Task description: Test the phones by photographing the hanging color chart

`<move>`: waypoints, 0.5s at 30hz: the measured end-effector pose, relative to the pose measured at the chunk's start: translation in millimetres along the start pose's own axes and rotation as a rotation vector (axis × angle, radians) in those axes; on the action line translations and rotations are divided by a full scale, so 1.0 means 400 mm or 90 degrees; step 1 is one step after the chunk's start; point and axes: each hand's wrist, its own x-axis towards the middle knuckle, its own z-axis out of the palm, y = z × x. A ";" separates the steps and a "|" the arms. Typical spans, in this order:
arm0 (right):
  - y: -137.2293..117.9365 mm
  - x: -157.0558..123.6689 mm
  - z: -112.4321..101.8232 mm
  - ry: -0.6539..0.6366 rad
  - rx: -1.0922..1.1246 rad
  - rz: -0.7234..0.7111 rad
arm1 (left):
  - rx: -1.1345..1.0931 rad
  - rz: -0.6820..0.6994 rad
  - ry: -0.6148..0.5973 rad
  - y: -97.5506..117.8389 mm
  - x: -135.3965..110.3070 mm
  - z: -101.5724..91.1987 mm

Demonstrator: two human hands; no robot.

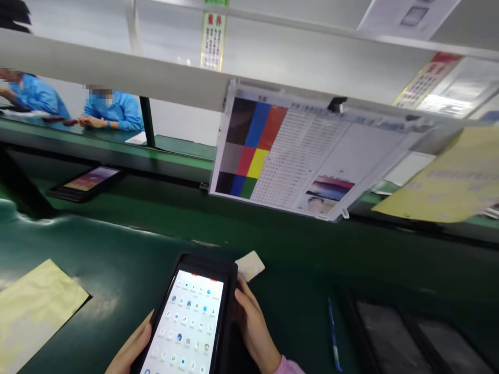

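Note:
A black handheld touchscreen device (187, 322) is held up in front of me, its lit screen full of app icons. My left hand (132, 345) grips its left edge near the bottom of the view. Along the right edge, my right hand (253, 322) is closed on the device, with the thumb and fingers at its side. Just beyond the right fingertips lies a small white card or paper (250, 265) on the green work surface (128, 249). To the right of that hand is a blue pen (333, 335).
Two black devices (382, 332) lie at lower right. Another lit device (91, 179) rests on the back ledge. Yellow sheets (35, 322) lie at left; a colour chart board (280, 156) hangs ahead. Two people in blue (113, 109) sit beyond the frame.

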 end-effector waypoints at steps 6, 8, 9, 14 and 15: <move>0.019 0.005 -0.017 0.006 -0.031 0.002 | 0.024 -0.062 0.029 0.009 -0.010 -0.022; 0.020 0.005 -0.016 -0.015 -0.033 -0.006 | 0.047 -0.070 0.030 0.016 -0.020 -0.027; 0.018 0.005 -0.014 -0.024 -0.031 -0.008 | 0.058 -0.072 0.033 0.018 -0.024 -0.028; 0.010 0.006 -0.005 -0.043 0.013 -0.011 | 0.102 -0.065 0.044 0.020 -0.037 -0.032; 0.010 0.006 -0.005 -0.042 0.021 -0.008 | 0.106 -0.060 0.043 0.020 -0.039 -0.032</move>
